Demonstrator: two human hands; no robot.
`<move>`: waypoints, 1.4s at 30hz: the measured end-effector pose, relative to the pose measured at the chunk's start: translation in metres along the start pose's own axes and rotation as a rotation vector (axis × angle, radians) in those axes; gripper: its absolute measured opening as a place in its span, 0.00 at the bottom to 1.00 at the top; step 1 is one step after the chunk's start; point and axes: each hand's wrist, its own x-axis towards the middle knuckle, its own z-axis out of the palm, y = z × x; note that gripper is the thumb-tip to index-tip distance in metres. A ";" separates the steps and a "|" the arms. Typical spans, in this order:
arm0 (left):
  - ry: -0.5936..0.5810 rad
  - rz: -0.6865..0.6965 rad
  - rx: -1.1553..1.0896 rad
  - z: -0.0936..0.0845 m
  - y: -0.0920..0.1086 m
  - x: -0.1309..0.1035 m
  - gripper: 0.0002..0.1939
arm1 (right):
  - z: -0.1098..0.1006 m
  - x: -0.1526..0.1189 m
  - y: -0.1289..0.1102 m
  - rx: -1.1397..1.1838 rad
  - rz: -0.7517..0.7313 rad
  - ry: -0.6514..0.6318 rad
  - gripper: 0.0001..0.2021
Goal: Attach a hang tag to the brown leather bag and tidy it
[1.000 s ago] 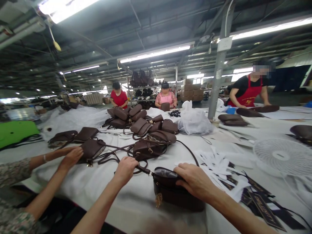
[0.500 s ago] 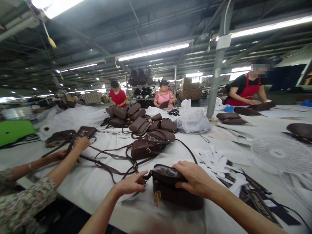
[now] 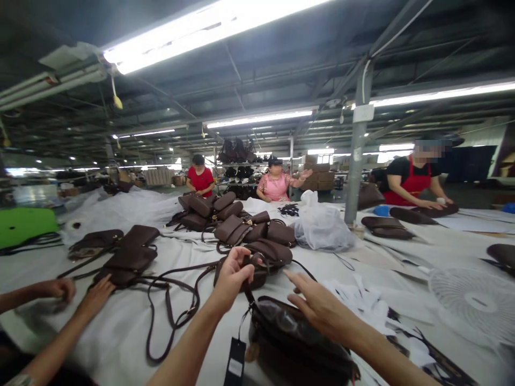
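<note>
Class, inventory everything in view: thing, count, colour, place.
Front bag: one, brown, front
Tag: one, black, bag's left
Other bags: many, brown, tabletop
Table: one, white-covered, below bags
Plastic bag: one, whitish, beside pillar
Pillar: one, grey, centre-right
Fan: one, white, right
Loose tags: several, black, right
Panel: one, green, left
Lamps: several, white, overhead
Boxes: several, brown, background
Workers: three, in red or pink, opposite
Neighbour's hands: two, bare, left
Left hand: one, bare, at strap
Right hand: one, bare, above bag

Handbag heap (image 3: 232,228) on a table (image 3: 124,321): plastic sheeting (image 3: 137,203) to its left, plastic sack (image 3: 322,228) to its right, single handbag (image 3: 298,343) in front, rack (image 3: 238,172) behind
</note>
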 end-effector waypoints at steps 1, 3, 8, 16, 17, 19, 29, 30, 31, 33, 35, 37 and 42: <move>-0.051 -0.005 0.022 0.005 0.002 0.001 0.18 | -0.001 0.011 0.001 -0.003 -0.052 0.064 0.28; -0.156 -0.032 0.072 0.012 0.002 0.001 0.19 | 0.001 0.036 0.003 -0.013 -0.173 0.137 0.39; -0.143 0.001 0.274 0.002 -0.010 -0.002 0.17 | 0.012 0.092 0.010 -0.037 -0.199 0.023 0.17; 0.213 0.004 0.802 -0.036 -0.045 0.010 0.09 | -0.081 0.122 0.047 -0.112 -0.098 0.118 0.08; 0.186 -0.066 0.732 -0.040 -0.052 0.011 0.07 | -0.097 0.120 0.048 -0.150 -0.104 0.117 0.09; 0.086 -0.163 0.626 -0.046 -0.064 0.010 0.04 | -0.125 0.114 0.047 -0.297 -0.079 0.171 0.10; -0.324 -0.223 0.331 0.012 -0.010 0.026 0.12 | -0.152 0.131 -0.021 -0.729 -0.011 0.306 0.13; -0.342 -0.213 0.341 0.019 -0.005 0.030 0.10 | -0.154 0.133 -0.027 -0.679 -0.014 0.316 0.12; -0.329 -0.196 0.338 0.022 -0.002 0.033 0.10 | -0.157 0.134 -0.030 -0.599 -0.020 0.313 0.11; -0.204 -0.174 0.198 0.016 -0.002 0.038 0.15 | -0.160 0.127 -0.029 -0.408 -0.042 0.244 0.09; -0.032 -0.182 -0.109 -0.004 -0.006 0.039 0.16 | -0.157 0.111 -0.020 -0.186 -0.033 0.043 0.11; 0.061 -0.231 -0.356 -0.027 -0.010 0.036 0.14 | -0.145 0.090 -0.008 0.126 0.052 -0.258 0.13; -0.017 -0.264 -0.106 -0.032 -0.013 0.021 0.19 | -0.103 0.063 0.002 0.338 0.081 -0.320 0.14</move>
